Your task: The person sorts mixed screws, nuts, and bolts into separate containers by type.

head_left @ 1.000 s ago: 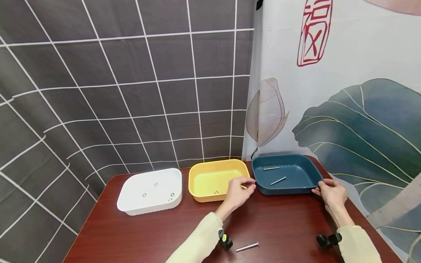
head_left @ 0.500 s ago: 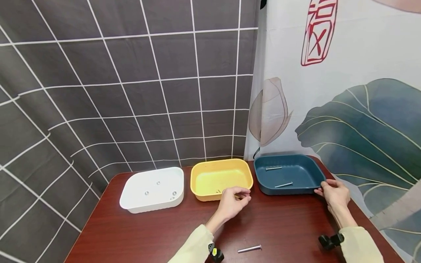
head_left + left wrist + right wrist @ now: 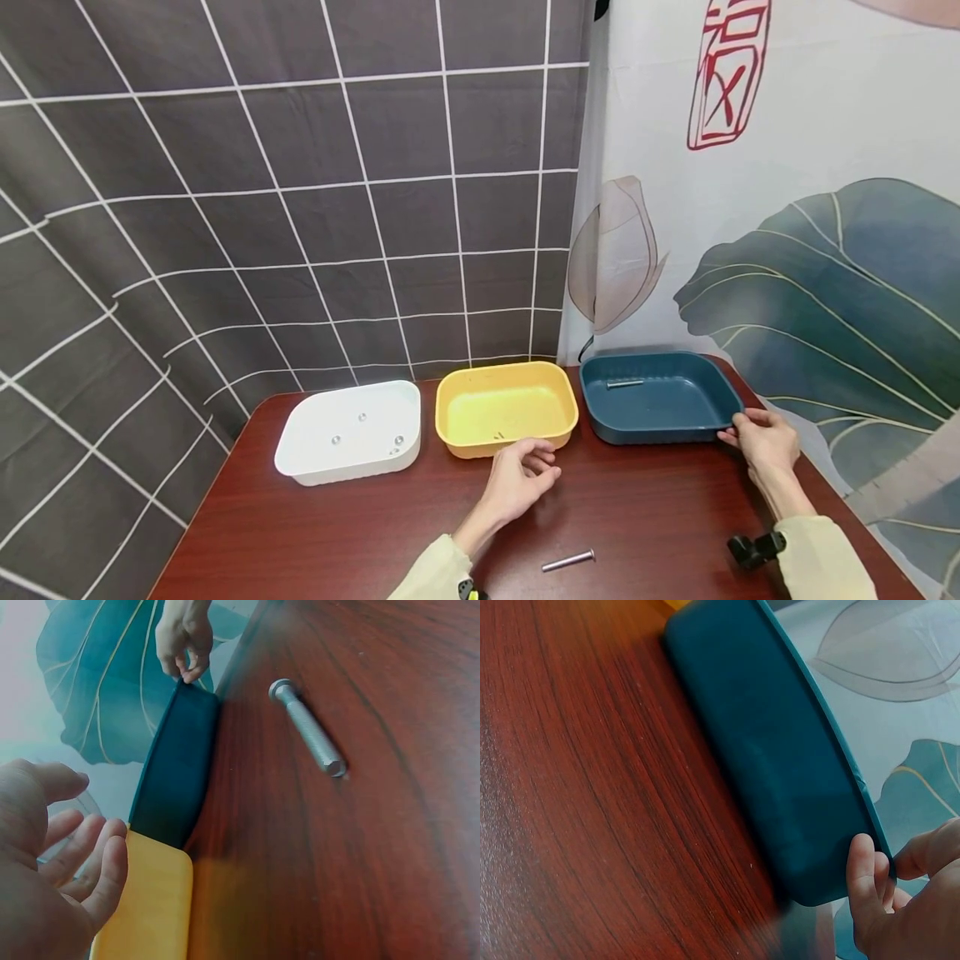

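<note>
My right hand (image 3: 765, 440) pinches the near right corner of the blue tray (image 3: 660, 435) between thumb and fingers; the right wrist view shows the fingertips (image 3: 862, 859) on its outer wall. One silver bolt (image 3: 625, 383) is visible inside that tray. In front of the yellow tray (image 3: 450, 446), my left hand (image 3: 517, 483) hovers with loosely curled fingers and holds nothing. Nearer to me, another silver bolt (image 3: 567, 561) lies on the table; its head and threaded shank show in the left wrist view.
A white tray (image 3: 315, 458) at the left holds several small shiny round pieces. Small dark bits (image 3: 498, 435), too small to identify, lie in the yellow tray. All trays stand along the back of the red-brown table (image 3: 315, 542), before hanging cloths.
My left hand has drawn back from between the yellow and blue trays, toward the left and nearer me. The nearer bolt in the blue tray has dropped out of sight behind its front wall.
</note>
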Action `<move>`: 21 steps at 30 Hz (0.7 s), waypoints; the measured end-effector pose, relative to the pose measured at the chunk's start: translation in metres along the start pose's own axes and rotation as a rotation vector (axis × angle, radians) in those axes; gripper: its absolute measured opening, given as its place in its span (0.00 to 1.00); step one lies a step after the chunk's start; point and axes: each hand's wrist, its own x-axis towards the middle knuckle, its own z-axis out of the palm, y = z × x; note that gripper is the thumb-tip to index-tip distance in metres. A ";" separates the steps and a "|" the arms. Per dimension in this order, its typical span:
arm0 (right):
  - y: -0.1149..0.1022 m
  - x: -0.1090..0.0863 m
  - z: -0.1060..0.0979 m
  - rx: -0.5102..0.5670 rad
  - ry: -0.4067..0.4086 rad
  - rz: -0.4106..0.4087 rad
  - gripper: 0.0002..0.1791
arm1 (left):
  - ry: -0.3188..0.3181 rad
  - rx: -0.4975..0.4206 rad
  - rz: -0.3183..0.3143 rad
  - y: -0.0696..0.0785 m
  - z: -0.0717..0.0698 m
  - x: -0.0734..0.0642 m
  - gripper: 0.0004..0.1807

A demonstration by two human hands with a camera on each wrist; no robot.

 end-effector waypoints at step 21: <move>0.000 0.000 0.000 0.005 -0.001 -0.007 0.24 | -0.046 -0.014 0.054 -0.006 0.010 -0.044 0.12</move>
